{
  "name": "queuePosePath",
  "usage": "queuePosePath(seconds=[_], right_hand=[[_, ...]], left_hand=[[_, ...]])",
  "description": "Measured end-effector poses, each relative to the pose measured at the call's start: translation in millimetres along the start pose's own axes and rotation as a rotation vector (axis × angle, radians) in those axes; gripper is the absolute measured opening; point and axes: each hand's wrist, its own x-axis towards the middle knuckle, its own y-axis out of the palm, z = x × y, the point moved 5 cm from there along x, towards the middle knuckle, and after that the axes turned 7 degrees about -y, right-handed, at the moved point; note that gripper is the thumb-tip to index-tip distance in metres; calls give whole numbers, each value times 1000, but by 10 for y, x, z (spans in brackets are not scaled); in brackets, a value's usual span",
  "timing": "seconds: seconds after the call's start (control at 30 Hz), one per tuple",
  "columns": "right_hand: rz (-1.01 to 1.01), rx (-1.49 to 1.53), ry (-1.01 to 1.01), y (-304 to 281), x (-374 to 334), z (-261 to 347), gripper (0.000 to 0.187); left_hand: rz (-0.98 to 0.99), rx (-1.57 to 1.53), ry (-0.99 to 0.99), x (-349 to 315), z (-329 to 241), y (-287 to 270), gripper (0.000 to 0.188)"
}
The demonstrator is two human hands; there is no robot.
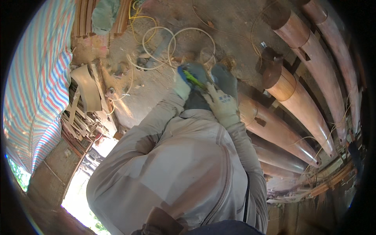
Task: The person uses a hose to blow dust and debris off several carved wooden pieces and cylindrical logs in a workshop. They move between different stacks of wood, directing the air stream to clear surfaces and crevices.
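My left hand point(182, 84), in a pale glove with some blue at its fingers, is closed at a narrow bright green thing point(192, 79). That thing has dark parts around it; its exact kind is too small to make out. My right hand point(222, 102), gloved in off-white with blue marks on the back, reaches to the lower end of the green thing, fingers bent against it. Both hands are in front of my body, over my dark grey trouser legs point(224, 80). The left fingertips are partly hidden.
Long, polished, tapering wooden columns point(299, 103) lie side by side at the right. A pale hose point(156, 28) loops over the dirt floor point(231, 23) ahead. Scrap wood strips point(80, 127) and a striped tarp point(41, 82) are at the left, beside a curved brown board point(87, 88).
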Motion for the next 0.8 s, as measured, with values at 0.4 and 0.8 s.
queuePosePath(seconds=[0.4, 0.8], right_hand=[[-51, 160, 78, 375, 576, 391, 35], [-112, 227, 181, 232, 1218, 1172, 27]], left_hand=[[-76, -7, -160, 325, -713, -242, 28], [137, -92, -184, 320, -1746, -34, 23]])
